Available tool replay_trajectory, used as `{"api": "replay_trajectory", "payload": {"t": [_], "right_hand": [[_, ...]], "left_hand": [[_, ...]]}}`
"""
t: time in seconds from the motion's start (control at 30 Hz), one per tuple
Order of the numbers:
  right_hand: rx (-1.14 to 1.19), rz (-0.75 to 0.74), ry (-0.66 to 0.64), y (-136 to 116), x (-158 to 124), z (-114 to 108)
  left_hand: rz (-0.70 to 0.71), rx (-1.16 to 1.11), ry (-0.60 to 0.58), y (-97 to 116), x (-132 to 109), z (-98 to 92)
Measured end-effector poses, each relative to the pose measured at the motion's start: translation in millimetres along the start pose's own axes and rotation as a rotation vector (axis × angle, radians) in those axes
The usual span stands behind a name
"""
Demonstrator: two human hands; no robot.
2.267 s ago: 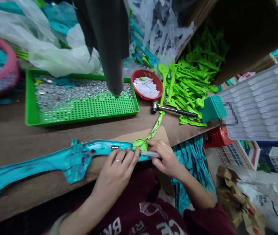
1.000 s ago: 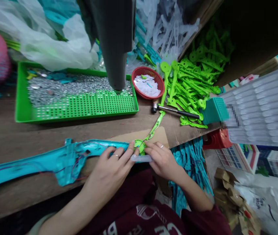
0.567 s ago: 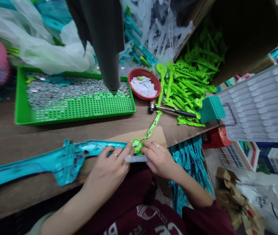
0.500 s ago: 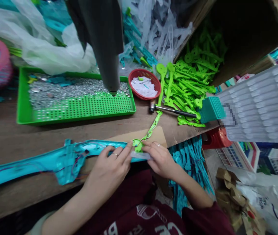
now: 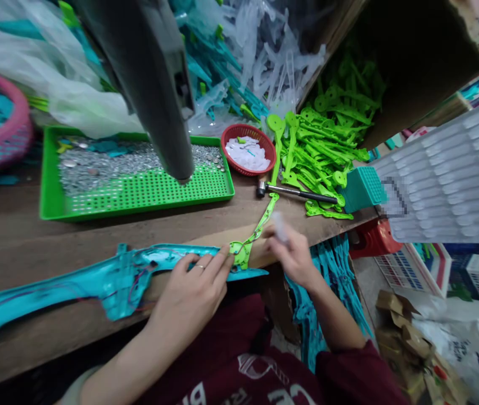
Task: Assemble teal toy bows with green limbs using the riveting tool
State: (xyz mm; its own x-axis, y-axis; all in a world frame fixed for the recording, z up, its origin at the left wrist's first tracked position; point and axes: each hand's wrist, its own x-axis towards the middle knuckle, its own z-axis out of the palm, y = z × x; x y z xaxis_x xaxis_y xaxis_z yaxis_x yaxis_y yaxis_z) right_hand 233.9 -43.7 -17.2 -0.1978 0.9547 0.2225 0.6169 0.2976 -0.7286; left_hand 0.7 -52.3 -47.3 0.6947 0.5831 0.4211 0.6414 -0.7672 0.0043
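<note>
A long turquoise plastic shell [image 5: 71, 287] with thin wires along its inside lies across the near edge of the bench. My left hand [image 5: 195, 287] grips its right part, fingertips against a lime green plastic piece [image 5: 239, 254] seated at that end. From this piece a narrow green arm [image 5: 265, 216] slants up to the right, with a thin wire near its base. Slightly blurred, my right hand [image 5: 292, 253] is raised to the right of the shell, its fingers closed on a translucent plastic piece [image 5: 280, 228].
A dark cylindrical tool [image 5: 155, 95] hangs over a green tray [image 5: 138, 209] of screws. Behind are a red basket [image 5: 272, 163] of white pieces, a hammer [image 5: 298, 192] and piled green parts [image 5: 319, 146]. Turquoise parts [image 5: 328, 298] hang below the bench edge; a pink basket [image 5: 20, 129] stands left.
My right hand has left the green piece and moved up and right, lifting the translucent piece off the shell's end. My left hand stays on the shell. The hanging tool has shifted left and lower.
</note>
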Motion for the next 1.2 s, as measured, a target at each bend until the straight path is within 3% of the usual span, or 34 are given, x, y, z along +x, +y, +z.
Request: {"api": "replay_trajectory", "payload": {"t": [0.07,0.1,0.23,0.3,0.37,0.5,0.57,0.8,0.97,1.2], "right_hand": [[0.011,0.096,0.344,12.4,-5.3,-2.4],[-0.021,0.143,0.429,18.8,-8.0,-3.8],[-0.104,0.302,0.469,29.5,-16.0,-12.7],[-0.077,0.264,0.517,20.5,-17.7,-18.4],[-0.061,0.141,0.383,4.8,-17.8,-21.7],[-0.146,-0.136,-0.164,-21.1,-16.0,-12.8],[-0.230,-0.216,-0.273,-22.8,-16.3,-3.2],[-0.325,-0.246,-0.311,-10.1,-24.1,12.7],[-0.238,-0.152,-0.319,-15.4,-20.1,10.6],[-0.375,-0.317,-0.202,-11.8,-24.2,21.8]], "left_hand": [[-0.002,-0.013,0.006,-0.2,-0.2,0.5],[-0.009,-0.024,0.007,-0.4,-0.6,1.0],[-0.038,-0.090,-0.014,-1.7,-2.7,3.5],[-0.025,-0.099,-0.018,-2.4,-3.5,4.1],[-0.010,-0.085,-0.012,-2.8,-3.7,4.0],[-0.007,-0.050,0.001,-2.4,-2.5,2.6],[-0.008,-0.049,0.008,-2.2,-2.0,1.9],[-0.024,-0.053,0.011,-3.0,-4.2,3.0],[0.013,-0.044,-0.038,-3.9,-3.1,2.4],[0.031,-0.055,-0.041,-6.3,-1.0,-2.2]]}}
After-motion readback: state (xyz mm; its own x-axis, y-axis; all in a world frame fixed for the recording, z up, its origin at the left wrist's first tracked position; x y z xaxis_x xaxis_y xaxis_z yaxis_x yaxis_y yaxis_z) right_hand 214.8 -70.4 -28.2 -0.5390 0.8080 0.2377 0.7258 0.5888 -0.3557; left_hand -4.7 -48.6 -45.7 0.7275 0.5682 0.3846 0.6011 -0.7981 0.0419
